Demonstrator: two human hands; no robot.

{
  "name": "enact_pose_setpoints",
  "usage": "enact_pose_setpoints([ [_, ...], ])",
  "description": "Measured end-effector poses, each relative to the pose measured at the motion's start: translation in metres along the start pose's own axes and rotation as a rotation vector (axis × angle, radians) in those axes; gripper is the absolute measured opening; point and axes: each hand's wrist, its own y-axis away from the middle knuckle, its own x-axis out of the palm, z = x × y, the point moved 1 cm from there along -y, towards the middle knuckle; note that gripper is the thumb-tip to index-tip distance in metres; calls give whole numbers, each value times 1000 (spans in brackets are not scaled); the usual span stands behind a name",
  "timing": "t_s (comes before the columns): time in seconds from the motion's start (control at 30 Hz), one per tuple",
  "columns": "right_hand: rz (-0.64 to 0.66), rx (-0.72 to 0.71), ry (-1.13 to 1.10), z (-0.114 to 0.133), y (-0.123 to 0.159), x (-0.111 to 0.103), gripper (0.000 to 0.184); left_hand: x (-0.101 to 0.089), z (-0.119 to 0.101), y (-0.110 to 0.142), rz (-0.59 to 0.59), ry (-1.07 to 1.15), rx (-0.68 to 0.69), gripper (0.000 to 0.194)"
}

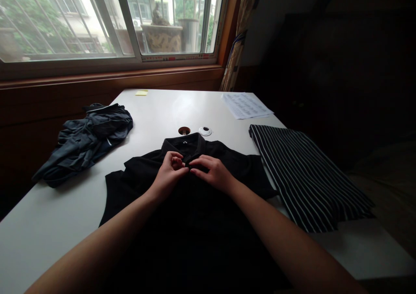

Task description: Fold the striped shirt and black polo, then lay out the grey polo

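Observation:
A black collared shirt (143, 175) lies spread on the white table, its collar (201, 146) toward the window and a small white mark inside the neck. My left hand (169, 168) is closed in a pinch on the front of the shirt just below the collar. Right beside it, my right hand (212, 169) pinches the same strip of cloth from the other side. The fingertips of both hands nearly meet there. Whether a button sits between them is too small and dark to make out.
A crumpled dark garment (94, 134) lies at the left edge of the white table (156, 112). At right is a folded striped cloth (299, 168). Printed papers (245, 105), a yellow note (141, 92), a round hole (184, 130) and its white cover (205, 131) are farther back.

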Motion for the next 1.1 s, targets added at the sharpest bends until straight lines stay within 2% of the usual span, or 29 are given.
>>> enact_pose_setpoints([
  [0.23,-7,-23,-13,0,0,1,17,-4,6,-1,45,-1,29,41],
  [0.6,-17,10,-63,-4,1,0,10,-4,-3,2,74,-131,38,35],
  [0.73,6,23,-62,-6,1,1,10,-2,-5,2,26,-318,88,29],
  [0.87,23,39,-42,-7,0,2,11,-2,-10,3,-15,-592,225,20],
  [1.1,-29,102,8,-6,1,-1,13,-10,-12,0,98,-956,345,6],
])
